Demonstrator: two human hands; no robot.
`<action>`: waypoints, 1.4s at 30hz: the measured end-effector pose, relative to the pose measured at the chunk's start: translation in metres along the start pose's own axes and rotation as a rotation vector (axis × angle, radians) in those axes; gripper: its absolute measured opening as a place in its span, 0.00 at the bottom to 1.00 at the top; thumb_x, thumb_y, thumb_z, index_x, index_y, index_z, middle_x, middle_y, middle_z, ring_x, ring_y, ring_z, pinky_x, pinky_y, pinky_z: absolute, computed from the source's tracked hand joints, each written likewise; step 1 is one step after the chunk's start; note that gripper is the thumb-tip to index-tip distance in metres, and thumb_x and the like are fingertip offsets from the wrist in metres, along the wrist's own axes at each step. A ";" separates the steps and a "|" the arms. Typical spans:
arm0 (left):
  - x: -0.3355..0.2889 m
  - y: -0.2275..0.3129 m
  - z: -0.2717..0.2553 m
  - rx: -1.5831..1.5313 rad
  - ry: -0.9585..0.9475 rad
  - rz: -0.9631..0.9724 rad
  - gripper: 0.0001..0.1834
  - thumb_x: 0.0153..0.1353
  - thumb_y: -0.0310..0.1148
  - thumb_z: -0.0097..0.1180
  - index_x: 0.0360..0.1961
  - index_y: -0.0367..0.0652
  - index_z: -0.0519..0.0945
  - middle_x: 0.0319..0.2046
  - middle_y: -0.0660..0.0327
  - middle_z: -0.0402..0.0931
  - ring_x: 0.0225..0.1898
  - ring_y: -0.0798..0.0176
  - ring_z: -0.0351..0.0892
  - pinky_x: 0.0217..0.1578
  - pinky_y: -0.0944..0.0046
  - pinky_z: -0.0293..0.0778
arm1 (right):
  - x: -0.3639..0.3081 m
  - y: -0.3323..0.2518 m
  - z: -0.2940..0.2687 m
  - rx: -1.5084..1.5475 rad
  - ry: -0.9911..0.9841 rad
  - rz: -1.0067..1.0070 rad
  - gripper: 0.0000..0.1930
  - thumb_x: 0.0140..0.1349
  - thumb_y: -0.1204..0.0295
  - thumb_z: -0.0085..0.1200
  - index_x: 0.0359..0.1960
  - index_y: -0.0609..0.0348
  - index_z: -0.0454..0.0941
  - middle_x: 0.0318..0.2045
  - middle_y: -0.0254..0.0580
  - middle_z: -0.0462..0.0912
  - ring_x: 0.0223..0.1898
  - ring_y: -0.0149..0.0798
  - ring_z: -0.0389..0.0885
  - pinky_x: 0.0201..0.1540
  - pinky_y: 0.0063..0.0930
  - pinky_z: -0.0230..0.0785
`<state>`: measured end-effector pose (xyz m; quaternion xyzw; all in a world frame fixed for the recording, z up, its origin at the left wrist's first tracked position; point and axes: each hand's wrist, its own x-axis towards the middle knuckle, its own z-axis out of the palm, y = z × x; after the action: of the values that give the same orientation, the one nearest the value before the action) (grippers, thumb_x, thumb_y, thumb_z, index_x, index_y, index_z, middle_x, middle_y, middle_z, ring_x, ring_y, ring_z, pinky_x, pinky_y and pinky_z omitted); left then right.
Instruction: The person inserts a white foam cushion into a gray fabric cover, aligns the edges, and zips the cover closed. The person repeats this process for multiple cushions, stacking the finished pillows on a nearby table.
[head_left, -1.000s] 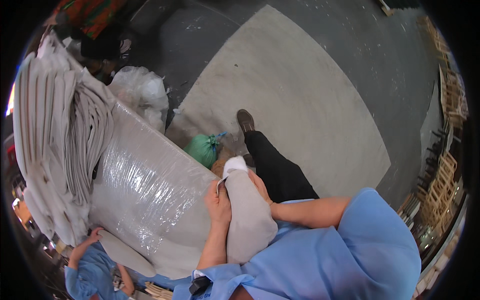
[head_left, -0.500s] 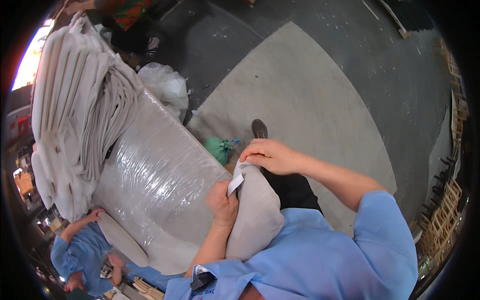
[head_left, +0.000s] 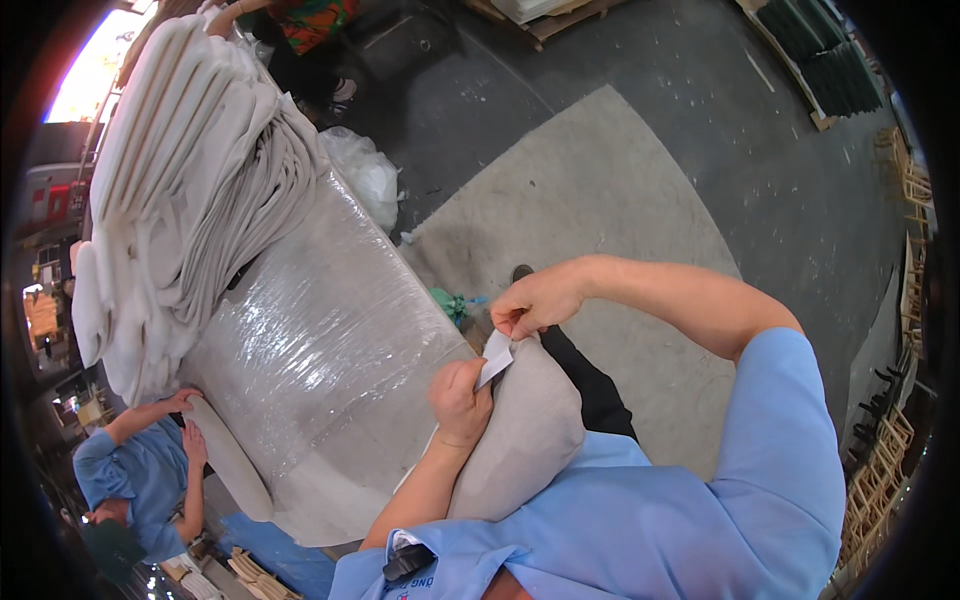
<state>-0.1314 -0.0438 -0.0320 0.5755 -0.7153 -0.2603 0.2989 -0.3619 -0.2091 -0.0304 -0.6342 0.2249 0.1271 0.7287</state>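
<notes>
Head view: the grey cushion (head_left: 525, 430) rests against the blue shirt (head_left: 640, 500), its long axis pointing forward; at its far end, left hand (head_left: 462, 403) clamps a white strip (head_left: 495, 364), right hand's (head_left: 540, 298) fingers pinching the strip's farther end.

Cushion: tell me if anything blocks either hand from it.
Nothing visible does. The left hand grips the white strip at the upper edge of the cushion, and the right hand is at that same end. The wrapped surface lies off to the left.

Glary plastic (head_left: 300, 310), frame edges perhaps blurred
</notes>
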 end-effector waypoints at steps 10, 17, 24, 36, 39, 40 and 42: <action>0.036 0.013 0.016 -0.094 -0.348 -0.339 0.15 0.75 0.38 0.55 0.35 0.35 0.80 0.36 0.45 0.78 0.42 0.40 0.79 0.43 0.46 0.73 | -0.008 0.037 0.044 0.247 0.414 0.005 0.08 0.72 0.68 0.62 0.38 0.58 0.81 0.34 0.33 0.81 0.35 0.29 0.77 0.39 0.29 0.72; 0.064 0.011 0.044 0.036 -0.548 -0.415 0.23 0.78 0.44 0.48 0.34 0.33 0.80 0.36 0.40 0.79 0.44 0.35 0.79 0.48 0.41 0.73 | 0.008 0.077 0.078 0.561 0.858 0.143 0.09 0.73 0.67 0.61 0.35 0.58 0.80 0.29 0.34 0.81 0.30 0.29 0.76 0.32 0.31 0.70; 0.078 -0.005 0.068 0.055 -0.613 -0.490 0.24 0.78 0.44 0.47 0.35 0.32 0.83 0.37 0.36 0.83 0.44 0.31 0.83 0.48 0.37 0.74 | 0.017 0.092 0.069 1.042 0.790 0.269 0.10 0.73 0.69 0.62 0.33 0.58 0.79 0.27 0.33 0.81 0.27 0.28 0.76 0.29 0.30 0.70; 0.071 -0.030 0.088 -0.081 -0.672 -0.678 0.28 0.76 0.48 0.47 0.34 0.32 0.85 0.39 0.37 0.85 0.46 0.32 0.83 0.50 0.39 0.75 | 0.016 0.089 0.081 1.632 0.576 0.140 0.12 0.74 0.63 0.62 0.33 0.53 0.81 0.30 0.32 0.85 0.28 0.29 0.82 0.33 0.30 0.79; 0.070 -0.022 0.085 -0.097 -0.686 -0.660 0.28 0.76 0.48 0.46 0.34 0.33 0.85 0.39 0.37 0.84 0.45 0.32 0.83 0.49 0.39 0.75 | 0.021 0.121 0.089 1.585 0.577 0.149 0.11 0.74 0.63 0.63 0.33 0.53 0.81 0.30 0.33 0.86 0.28 0.29 0.82 0.32 0.30 0.79; 0.069 -0.024 0.086 -0.102 -0.685 -0.646 0.28 0.76 0.48 0.46 0.34 0.33 0.85 0.39 0.38 0.84 0.45 0.33 0.83 0.50 0.39 0.75 | 0.023 0.123 0.089 1.585 0.574 0.153 0.11 0.73 0.63 0.63 0.33 0.53 0.81 0.31 0.33 0.86 0.28 0.30 0.83 0.31 0.30 0.79; 0.064 -0.024 0.088 -0.059 -0.629 -0.562 0.26 0.77 0.46 0.47 0.34 0.32 0.85 0.38 0.38 0.83 0.44 0.33 0.83 0.49 0.39 0.75 | 0.027 0.128 0.090 1.585 0.567 0.166 0.11 0.73 0.64 0.64 0.33 0.53 0.82 0.31 0.33 0.86 0.28 0.30 0.83 0.30 0.30 0.79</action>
<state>-0.1890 -0.1092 -0.1015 0.6318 -0.5794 -0.5148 -0.0003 -0.3838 -0.1027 -0.1457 0.0754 0.4676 -0.1789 0.8623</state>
